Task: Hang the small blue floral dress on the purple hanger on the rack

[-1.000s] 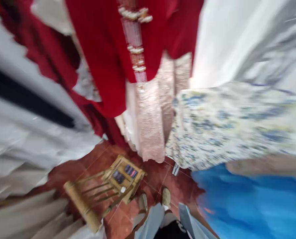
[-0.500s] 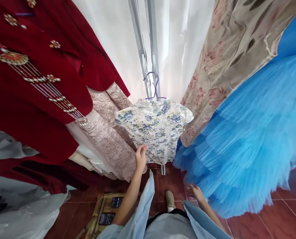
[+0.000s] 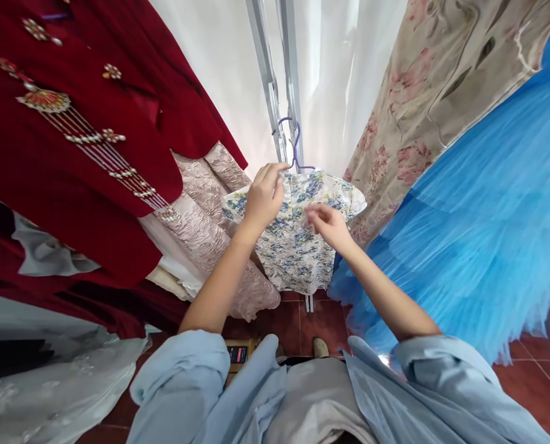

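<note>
A short-sleeved white blouse [image 3: 298, 259] with blue and green flowers hangs on a purple hanger [image 3: 297, 139] in front of me. My left hand [image 3: 264, 196] is at the blouse's neckline, left of the hanger's hook, with its fingers bent over the collar fabric and its thumb against them. In front of the upper middle of the blouse is my right hand [image 3: 329, 226], fingers curled toward the centre seam. Its fingertips are blurred, and whether they touch the cloth I cannot make out.
Metal rails [image 3: 290, 68] stand before a white curtain [image 3: 210, 55]. A dark red garment [image 3: 131, 123] with beaded trim and a pink textured one [image 3: 210, 228] hang left. On the right are a beige floral garment [image 3: 395, 135] and a blue tulle dress [image 3: 464, 228]. A phone [image 3: 238, 354] lies low down.
My left hand has risen from the blouse's lower left side to its neckline. My right hand has come up from low beside the blue dress to the front of the blouse.
</note>
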The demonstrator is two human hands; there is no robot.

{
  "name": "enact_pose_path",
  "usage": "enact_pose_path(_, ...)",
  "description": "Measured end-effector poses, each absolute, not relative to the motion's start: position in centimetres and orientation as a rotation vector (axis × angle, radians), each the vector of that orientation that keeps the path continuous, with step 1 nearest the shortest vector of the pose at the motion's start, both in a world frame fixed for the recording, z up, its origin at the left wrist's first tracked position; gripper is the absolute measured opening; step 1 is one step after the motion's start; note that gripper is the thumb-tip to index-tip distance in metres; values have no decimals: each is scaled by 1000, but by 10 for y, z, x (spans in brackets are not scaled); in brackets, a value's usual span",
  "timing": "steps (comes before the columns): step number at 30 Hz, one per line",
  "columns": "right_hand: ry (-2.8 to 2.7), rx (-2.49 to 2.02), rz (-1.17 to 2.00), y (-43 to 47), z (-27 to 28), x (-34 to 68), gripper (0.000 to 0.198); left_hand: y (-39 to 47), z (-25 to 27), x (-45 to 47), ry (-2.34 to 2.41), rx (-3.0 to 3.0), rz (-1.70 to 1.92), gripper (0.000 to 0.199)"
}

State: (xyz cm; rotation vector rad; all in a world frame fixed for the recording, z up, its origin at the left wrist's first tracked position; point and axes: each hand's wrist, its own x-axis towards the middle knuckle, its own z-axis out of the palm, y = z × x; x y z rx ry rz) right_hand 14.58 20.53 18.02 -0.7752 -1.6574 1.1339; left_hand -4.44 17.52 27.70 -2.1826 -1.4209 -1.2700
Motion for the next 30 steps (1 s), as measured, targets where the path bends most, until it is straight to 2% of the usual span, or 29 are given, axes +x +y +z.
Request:
enact_pose_path(3, -1589, -776, 961, 222, 222, 107, 38, 191, 284, -51, -1462, -2279, -1065, 32)
enact_pose_path(7, -1497, -827, 876, 227, 237, 81, 41, 195, 284, -61, -1462, -2315, -977, 29)
enact_pose_path(14, -1378, -834, 879, 215, 238, 70, 44, 203, 298, -67, -1354, -2585, -1100, 24)
enact_pose_path(20, -1462, -897, 840, 216, 246, 76, 35, 217, 303, -63, -1201, -2564, -1260, 21)
enact_pose_path(24, -1621, -1133, 835, 209, 196, 78, 25, 216, 313, -62, -1177, -2432, -1480, 22)
enact_pose_path(28, -1667, -1697, 905, 164, 90, 75, 19, 214, 316, -76, -1265, -2507, -1536, 18)
enact_pose_path(30, -1670, -1751, 988, 138, 43, 72, 18, 215, 313, -94, -1324, -2538, -1628, 17)
